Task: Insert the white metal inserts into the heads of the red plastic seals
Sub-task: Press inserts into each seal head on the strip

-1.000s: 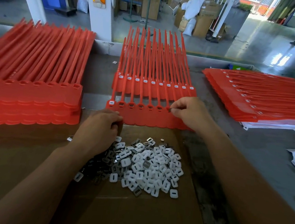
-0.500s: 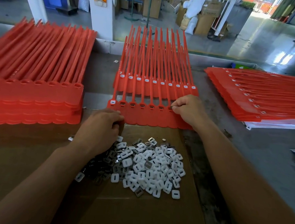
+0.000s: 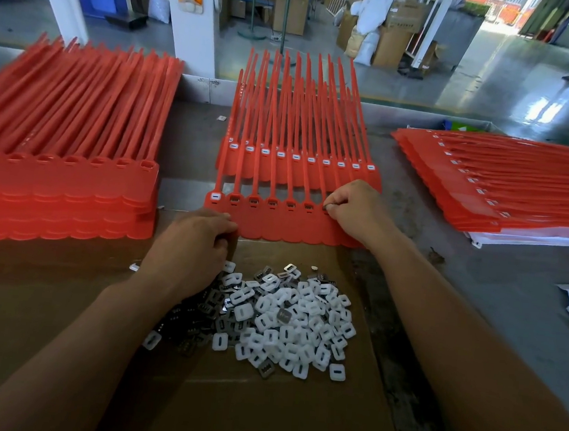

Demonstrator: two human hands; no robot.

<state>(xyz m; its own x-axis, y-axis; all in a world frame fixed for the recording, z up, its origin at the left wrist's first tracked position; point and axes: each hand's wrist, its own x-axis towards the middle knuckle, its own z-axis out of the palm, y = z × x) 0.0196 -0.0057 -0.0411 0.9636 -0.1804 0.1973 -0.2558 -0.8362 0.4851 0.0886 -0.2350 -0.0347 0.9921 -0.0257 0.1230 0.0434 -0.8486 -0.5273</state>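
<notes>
Front strip of red seals (image 3: 285,227) lay flat at the centre of the table (image 3: 475,300), tails pointing away from you and its near edge on the cardboard sheet (image 3: 258,416). Head sockets: the leftmost held a white insert, and the next five showed dark toothed pieces seated inside.

Your right hand (image 3: 356,209) was curled at the seventh head, thumb and forefinger pinching a small grey piece (image 3: 327,206) right at the socket. Your left hand (image 3: 191,245) sat knuckles-up at the strip's near left corner, fingers curled under and touching the edge. Whether they enclosed anything could not be told.

The pile of inserts (image 3: 288,315), white caps mixed with grey metal pieces, lay loose on the cardboard just in front of the strip.

Second strip (image 3: 301,168), behind the first: all ten heads capped white. Left stack (image 3: 61,189): heads open. Right stack (image 3: 501,196): white showing in its heads, white paper (image 3: 532,237) beneath.

Against half a second earlier: both hands stayed at the same spots, and the right remained on the same head.
</notes>
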